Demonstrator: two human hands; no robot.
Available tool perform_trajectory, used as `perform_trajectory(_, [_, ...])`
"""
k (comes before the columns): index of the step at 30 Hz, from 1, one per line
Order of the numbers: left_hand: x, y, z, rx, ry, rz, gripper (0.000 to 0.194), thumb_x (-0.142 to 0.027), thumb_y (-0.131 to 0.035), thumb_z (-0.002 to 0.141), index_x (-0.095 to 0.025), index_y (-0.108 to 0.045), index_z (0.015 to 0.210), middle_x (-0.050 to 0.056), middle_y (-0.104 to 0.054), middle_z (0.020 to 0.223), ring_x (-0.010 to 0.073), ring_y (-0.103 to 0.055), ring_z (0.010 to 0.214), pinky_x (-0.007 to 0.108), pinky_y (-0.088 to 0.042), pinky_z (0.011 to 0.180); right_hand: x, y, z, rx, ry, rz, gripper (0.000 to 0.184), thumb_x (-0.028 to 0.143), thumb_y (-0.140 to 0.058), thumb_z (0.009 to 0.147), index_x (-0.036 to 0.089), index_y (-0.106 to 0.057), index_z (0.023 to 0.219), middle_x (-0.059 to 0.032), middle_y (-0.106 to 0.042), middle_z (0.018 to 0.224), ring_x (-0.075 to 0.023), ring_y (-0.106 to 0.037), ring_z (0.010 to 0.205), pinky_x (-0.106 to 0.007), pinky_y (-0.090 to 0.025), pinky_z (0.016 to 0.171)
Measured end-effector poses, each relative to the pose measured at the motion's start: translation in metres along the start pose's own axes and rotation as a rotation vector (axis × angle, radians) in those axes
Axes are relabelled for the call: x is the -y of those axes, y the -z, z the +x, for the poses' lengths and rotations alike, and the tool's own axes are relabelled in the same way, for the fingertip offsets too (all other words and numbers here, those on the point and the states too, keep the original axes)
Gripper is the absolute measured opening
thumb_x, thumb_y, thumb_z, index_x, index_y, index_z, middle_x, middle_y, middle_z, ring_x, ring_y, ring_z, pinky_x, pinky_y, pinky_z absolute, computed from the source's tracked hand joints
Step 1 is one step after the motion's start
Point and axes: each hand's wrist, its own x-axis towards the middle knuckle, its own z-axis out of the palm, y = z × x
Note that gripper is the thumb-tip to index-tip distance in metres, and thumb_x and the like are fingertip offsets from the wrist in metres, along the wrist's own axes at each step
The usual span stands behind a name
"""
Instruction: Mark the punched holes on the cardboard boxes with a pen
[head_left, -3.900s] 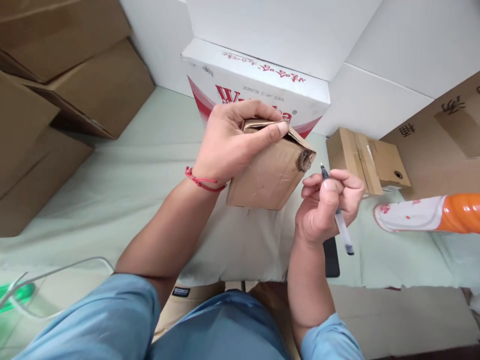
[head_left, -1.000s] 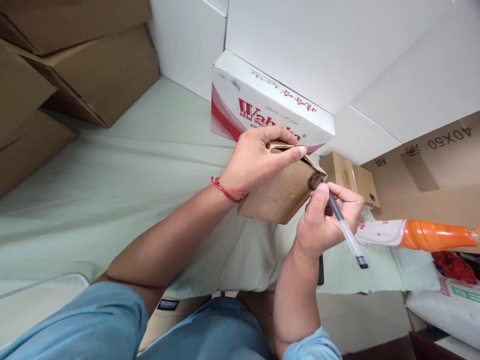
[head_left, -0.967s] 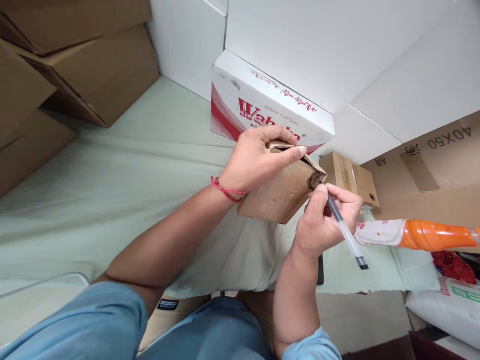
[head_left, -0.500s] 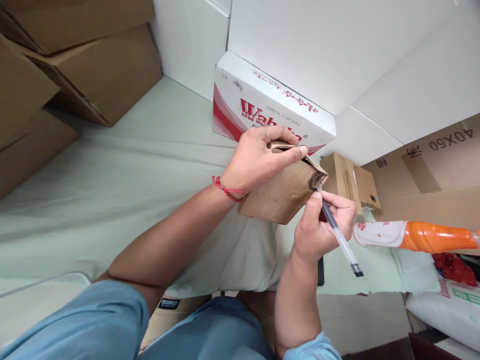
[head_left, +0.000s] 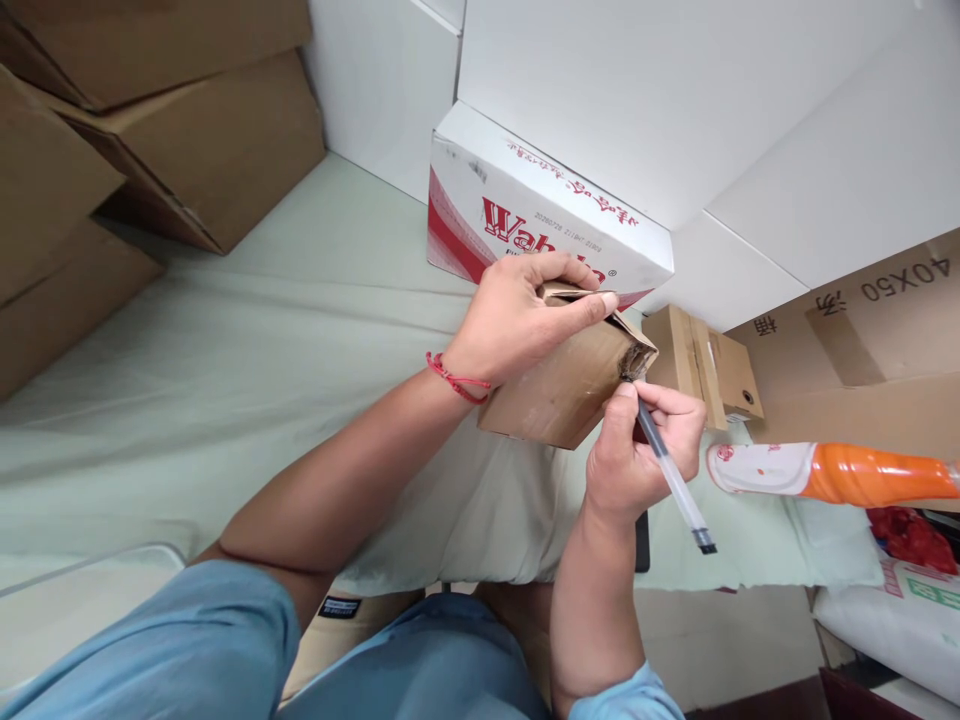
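In the head view a small brown cardboard box (head_left: pixel 559 390) is held tilted over the cloth. My left hand (head_left: pixel 525 310) is closed on its upper edge, thumb on the near side and fingers over the far side. A pen (head_left: pixel 675 478) with a clear barrel and dark ends is pinched in my right hand (head_left: pixel 641 445). Its front end meets the box's right end, beside a torn, dark-looking hole at the corner. The pen's very tip is hidden there.
A white and red carton (head_left: pixel 547 215) stands against the white wall behind. Brown boxes (head_left: pixel 217 150) are stacked at the left. A smaller taped box (head_left: pixel 697 365), a large carton (head_left: pixel 855 350) and an orange bottle (head_left: pixel 862 473) are to the right. Pale green cloth (head_left: pixel 187 370) covers the table.
My right hand and the pen have shifted slightly left, with the pen's front end still at the torn corner. My left hand and the box have hardly moved.
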Motion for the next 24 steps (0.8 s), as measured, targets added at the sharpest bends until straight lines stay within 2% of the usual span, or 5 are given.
perform_trajectory(8, [-0.001,0.0,-0.001,0.003,0.009,-0.016,0.018,-0.037,-0.082,0.09,-0.019,-0.081,0.091,0.005,-0.084,0.105,0.0228,-0.077,0.103,0.035,-0.059,0.094,-0.001,0.0,0.0,-0.061,-0.017,0.01,0.009,0.027,-0.07,0.093,0.021,-0.065,0.089,0.0052,-0.061,0.068,-0.0099,-0.053,0.054,-0.025,-0.045,0.054])
perform_trajectory(12, [-0.002,-0.001,-0.001,0.0,0.012,-0.012,0.018,-0.037,-0.082,0.089,-0.019,-0.081,0.09,0.005,-0.084,0.102,0.0221,-0.076,0.1,0.034,-0.059,0.091,-0.006,0.0,-0.001,-0.172,-0.058,0.054,0.01,0.029,-0.071,0.09,0.022,-0.064,0.09,0.0043,-0.061,0.067,-0.0115,-0.054,0.054,-0.026,-0.046,0.054])
perform_trajectory(16, [-0.002,0.0,0.0,0.007,0.011,-0.034,0.018,-0.037,-0.082,0.088,-0.019,-0.081,0.089,0.006,-0.084,0.104,0.0219,-0.076,0.102,0.033,-0.059,0.092,-0.012,0.008,-0.007,-0.147,-0.148,0.157,0.018,0.039,-0.067,0.101,0.023,-0.058,0.103,0.0035,-0.068,0.076,-0.0083,-0.046,0.045,-0.025,-0.041,0.048])
perform_trajectory(19, [0.0,0.002,0.001,0.008,0.017,-0.019,0.02,-0.039,-0.082,0.087,-0.019,-0.081,0.089,0.006,-0.084,0.105,0.0219,-0.076,0.101,0.033,-0.059,0.09,-0.027,0.025,-0.018,0.001,-0.207,0.12,0.024,0.045,-0.06,0.108,0.021,-0.061,0.112,0.0022,-0.073,0.075,-0.008,-0.046,0.042,-0.023,-0.04,0.048])
perform_trajectory(24, [0.004,0.004,0.001,0.014,0.033,-0.012,0.023,-0.042,-0.082,0.085,-0.02,-0.082,0.091,0.006,-0.084,0.103,0.0231,-0.076,0.1,0.034,-0.059,0.087,-0.07,0.063,-0.043,0.578,-0.205,-0.261,0.031,0.043,-0.057,0.104,0.018,-0.075,0.109,-0.0034,-0.075,0.074,-0.0186,-0.073,0.068,-0.029,-0.054,0.07])
